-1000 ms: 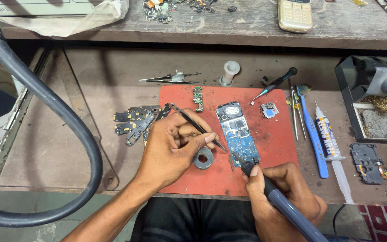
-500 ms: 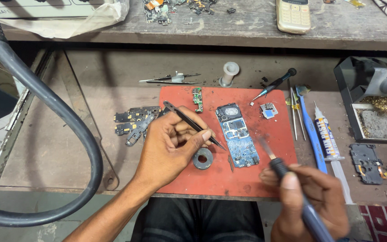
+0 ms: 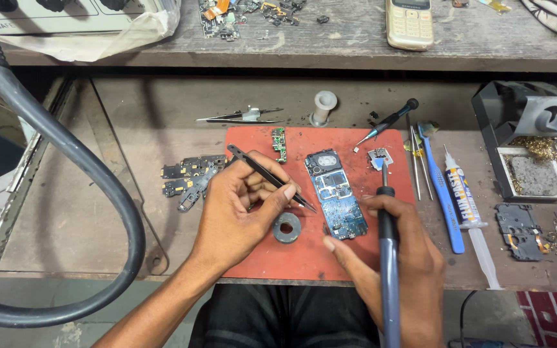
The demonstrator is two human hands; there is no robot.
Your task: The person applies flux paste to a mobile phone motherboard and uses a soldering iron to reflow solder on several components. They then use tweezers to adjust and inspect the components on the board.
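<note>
Soldering work on a blue phone circuit board (image 3: 336, 203), which lies lengthwise in the middle of the red work mat (image 3: 253, 258). Right hand (image 3: 398, 258) is closed around the soldering iron (image 3: 387, 238), held upright like a pen, with its tip pointing far and hovering near a small metal part (image 3: 378, 156) at the mat's far right, clear of the board. Left hand (image 3: 236, 209) has its fingers pinched together on black tweezers (image 3: 272, 179), whose points come down just beside the board's left edge, above a grey ring-shaped piece (image 3: 287, 227) on the mat.

If I were doing this bit, I'd rest both wrists on the bench so nothing shakes. I'd pin the board with the tweezers before bringing heat in, touch the tip only briefly on the pad, and keep the iron's shaft away from my own fingers. That thumb sits right next to the board's near end, so it's worth watching.

Around the mat: another pair of tweezers (image 3: 243, 117) and a white spool (image 3: 323, 106) at the far edge, a screwdriver (image 3: 387, 124), a blue tool (image 3: 441, 190) and a glue tube (image 3: 462, 193) to the right, and loose black board parts (image 3: 189, 177) to the left. A thick black hose (image 3: 66, 154) loops across the left side.
</note>
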